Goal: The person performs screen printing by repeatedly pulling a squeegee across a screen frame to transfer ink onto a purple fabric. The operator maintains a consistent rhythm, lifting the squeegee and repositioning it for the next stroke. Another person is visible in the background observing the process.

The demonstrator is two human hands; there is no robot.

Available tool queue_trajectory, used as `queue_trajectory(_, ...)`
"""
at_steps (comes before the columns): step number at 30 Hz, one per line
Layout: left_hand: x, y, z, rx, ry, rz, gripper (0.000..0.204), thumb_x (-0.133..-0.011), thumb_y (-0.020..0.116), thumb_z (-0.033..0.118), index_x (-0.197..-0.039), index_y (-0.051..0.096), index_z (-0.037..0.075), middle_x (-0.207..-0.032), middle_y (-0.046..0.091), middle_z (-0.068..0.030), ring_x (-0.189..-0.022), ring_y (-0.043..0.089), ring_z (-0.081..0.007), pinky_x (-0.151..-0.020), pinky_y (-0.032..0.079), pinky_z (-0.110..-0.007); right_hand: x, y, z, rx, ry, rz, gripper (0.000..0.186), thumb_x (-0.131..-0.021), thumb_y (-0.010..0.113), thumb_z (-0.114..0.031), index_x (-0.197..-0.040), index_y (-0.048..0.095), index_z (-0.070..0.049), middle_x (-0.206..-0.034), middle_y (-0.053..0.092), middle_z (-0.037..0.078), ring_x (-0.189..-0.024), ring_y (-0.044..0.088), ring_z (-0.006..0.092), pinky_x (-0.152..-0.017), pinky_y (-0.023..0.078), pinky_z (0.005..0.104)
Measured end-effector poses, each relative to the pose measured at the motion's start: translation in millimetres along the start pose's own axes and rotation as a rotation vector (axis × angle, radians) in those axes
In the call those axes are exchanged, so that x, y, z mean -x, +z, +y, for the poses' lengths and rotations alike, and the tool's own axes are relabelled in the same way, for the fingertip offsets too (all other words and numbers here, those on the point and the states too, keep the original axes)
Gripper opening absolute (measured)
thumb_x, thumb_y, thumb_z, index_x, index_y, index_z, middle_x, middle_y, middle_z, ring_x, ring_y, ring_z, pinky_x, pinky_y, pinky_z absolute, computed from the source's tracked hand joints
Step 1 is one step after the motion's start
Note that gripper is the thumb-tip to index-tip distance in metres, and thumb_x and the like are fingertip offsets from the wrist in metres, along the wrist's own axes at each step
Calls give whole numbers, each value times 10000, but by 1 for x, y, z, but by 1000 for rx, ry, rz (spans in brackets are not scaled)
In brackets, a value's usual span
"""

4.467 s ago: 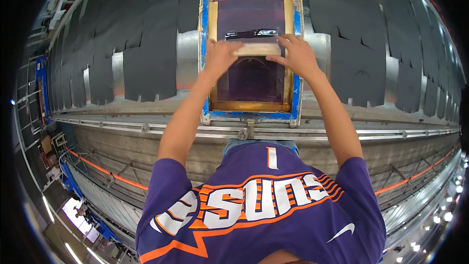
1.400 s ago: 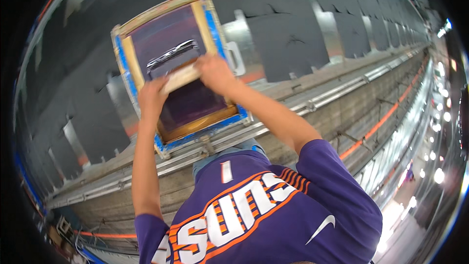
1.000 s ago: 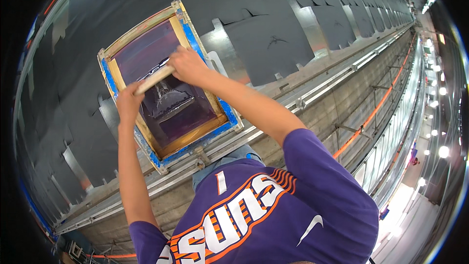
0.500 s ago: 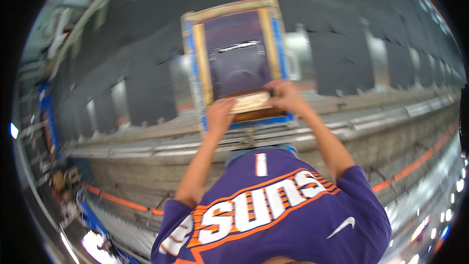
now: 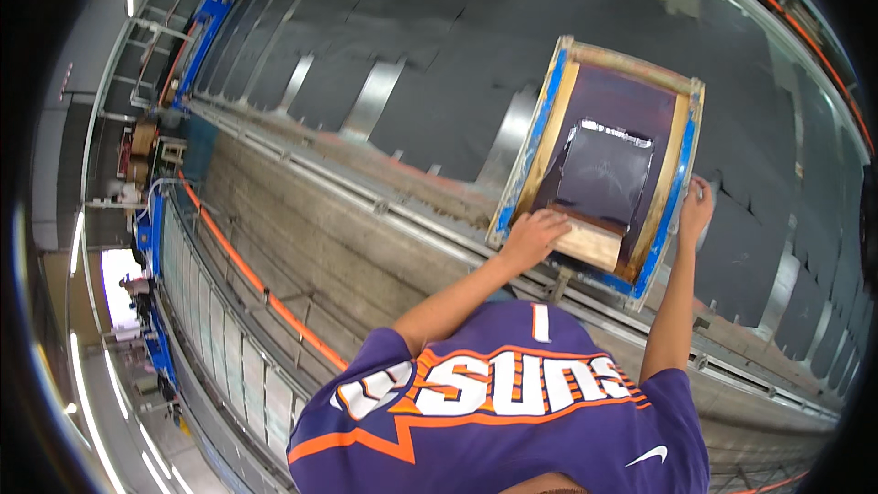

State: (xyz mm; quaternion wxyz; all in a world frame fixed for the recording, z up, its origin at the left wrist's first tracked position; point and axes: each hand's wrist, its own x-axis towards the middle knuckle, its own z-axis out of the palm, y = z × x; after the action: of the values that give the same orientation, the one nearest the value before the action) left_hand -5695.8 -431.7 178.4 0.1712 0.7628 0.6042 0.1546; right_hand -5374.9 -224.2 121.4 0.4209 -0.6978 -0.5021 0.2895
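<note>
A screen-printing frame [image 5: 568, 74] with wooden rails and blue tape along its sides lies on the long dark table, slanted in my view. Inside it, the dark mesh carries a rectangle edged in shiny white. Across its near end rests a squeegee [image 5: 593, 245] with a pale wooden handle. My left hand [image 5: 538, 236] is closed over the left end of that handle. At the frame's right rail, my right hand [image 5: 696, 207] has its fingers curled against the outer side; the exact part it grips is partly hidden.
The dark table surface [image 5: 439, 64] runs far to both sides, with shiny bare patches. A metal rail [image 5: 402, 220] follows its near edge, right in front of me. An orange pipe [image 5: 265, 288] runs behind at the left, near blue metal stands [image 5: 208, 27].
My right hand has let go of the squeegee and moved to the frame's right side. My left hand stays on the squeegee. The whole view has turned, putting the frame farther right.
</note>
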Motion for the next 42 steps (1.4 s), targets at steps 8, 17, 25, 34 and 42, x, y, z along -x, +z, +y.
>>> queue_trajectory(8, 50, -125, -173, -40, -109, 41, 591, -701, 727, 18, -1272, 691, 167, -1381, 644, -23, -1309, 547, -316, -1016, 484, -437, 87, 189, -117, -233, 31, -34, 205, -999, 631, -237, -1088, 707, -69, -688, 572, 8, -623, 506, 94, -606, 451, 307)
queue_trajectory(17, 79, -225, -287, -141, -7, -26, 551, -748, 781, 103, -1282, 694, 202, -1353, 668, 35, -1244, 595, -248, -923, 469, -404, 143, 284, -197, -113, 12, 1, 205, -999, 620, -252, -1111, 716, -108, -645, 581, 64, -576, 511, 138, -590, 433, 347)
queue_trajectory(25, 132, -241, -312, -232, 143, -86, 650, -689, 798, 131, -1317, 666, 239, -1366, 658, 69, -1224, 601, -200, -949, 386, -453, 155, 298, -222, 105, 43, 28, 224, -998, 604, -271, -1128, 714, -126, -667, 601, 150, -603, 584, 255, -645, 464, 406)
queue_trajectory(34, -20, -218, -366, -337, 189, 43, 560, -755, 773, 178, -1295, 673, 284, -1334, 678, 80, -1157, 637, -176, -937, 335, -490, 137, 273, -241, 771, -291, -211, 439, -908, 705, -465, -1248, 720, -189, -1362, 590, 150, -1223, 550, 318, -949, 498, 462)
queue_trajectory(42, -136, -257, -373, -205, 129, -100, 351, -760, 807, 151, -1096, 782, 252, -1109, 768, 29, -942, 700, -198, -911, 364, -468, 137, 346, -304, 580, -595, -428, 382, -762, 781, -124, -1139, 723, -129, -1127, 674, 29, -1076, 594, 256, -924, 489, 426)
